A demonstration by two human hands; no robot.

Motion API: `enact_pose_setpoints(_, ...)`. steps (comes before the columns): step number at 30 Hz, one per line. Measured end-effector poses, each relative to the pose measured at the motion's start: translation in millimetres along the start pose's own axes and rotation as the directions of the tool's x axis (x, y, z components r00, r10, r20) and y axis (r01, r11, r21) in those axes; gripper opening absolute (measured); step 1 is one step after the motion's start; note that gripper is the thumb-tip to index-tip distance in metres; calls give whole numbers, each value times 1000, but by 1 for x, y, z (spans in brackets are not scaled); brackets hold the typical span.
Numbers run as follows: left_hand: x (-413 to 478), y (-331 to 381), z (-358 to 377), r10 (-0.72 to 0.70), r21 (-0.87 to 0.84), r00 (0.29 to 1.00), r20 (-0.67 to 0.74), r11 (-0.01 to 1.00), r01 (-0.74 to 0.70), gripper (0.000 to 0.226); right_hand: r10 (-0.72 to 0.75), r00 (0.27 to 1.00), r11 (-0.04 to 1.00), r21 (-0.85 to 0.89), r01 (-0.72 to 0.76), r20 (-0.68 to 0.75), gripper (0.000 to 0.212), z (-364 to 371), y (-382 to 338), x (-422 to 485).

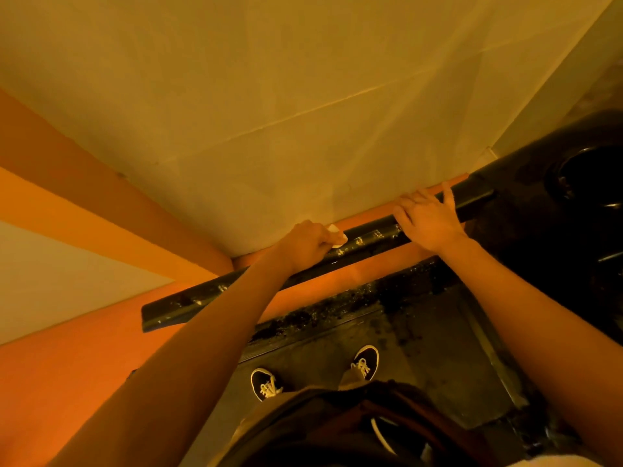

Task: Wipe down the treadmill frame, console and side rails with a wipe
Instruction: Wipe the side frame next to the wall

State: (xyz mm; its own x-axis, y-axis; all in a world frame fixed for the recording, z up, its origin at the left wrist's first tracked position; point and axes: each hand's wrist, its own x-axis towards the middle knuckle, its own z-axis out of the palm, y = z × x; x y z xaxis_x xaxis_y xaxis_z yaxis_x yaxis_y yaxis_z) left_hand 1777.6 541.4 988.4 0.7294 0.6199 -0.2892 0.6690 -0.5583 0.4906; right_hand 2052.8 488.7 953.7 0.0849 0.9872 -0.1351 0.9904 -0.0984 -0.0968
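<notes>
Left hand (305, 244) – grip closed on a white wipe (337, 236) – presses it to the black rail (188, 303); right hand (426, 219) curls its grip over the rail, just beside.

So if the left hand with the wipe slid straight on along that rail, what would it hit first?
Probably the right hand, which holds the same rail just ahead of the wipe.
</notes>
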Motion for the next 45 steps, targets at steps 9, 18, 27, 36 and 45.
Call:
enact_pose_setpoints(9, -19, -23, 11, -44, -28, 997, -62, 999, 42, 31, -161, 986, 978, 130, 164, -32, 65, 34, -110, -36)
enact_pose_setpoints(18, -52, -58, 12, -92, 84, 993, -69, 992, 97, 35, -160, 985, 981, 96, 166, -65, 64, 44, -106, -36)
enact_pose_setpoints(27, -71, -79, -5, -11, 67, 1000, 8, 998, 11, 34, -155, 985, 980, 112, 162, -69, 64, 43, -105, -35)
enact_pose_setpoints(36, -93, -86, -1, -57, 14, 998, -27, 998, 57, 35, -130, 991, 985, 116, 130, -1, 67, 38, -108, -31)
enact_pose_setpoints(45, -117, -97, 1, -76, 59, 993, -93, 995, 82, 34, -369, 928, 919, 174, 355, 57, 68, 38, -177, -35)
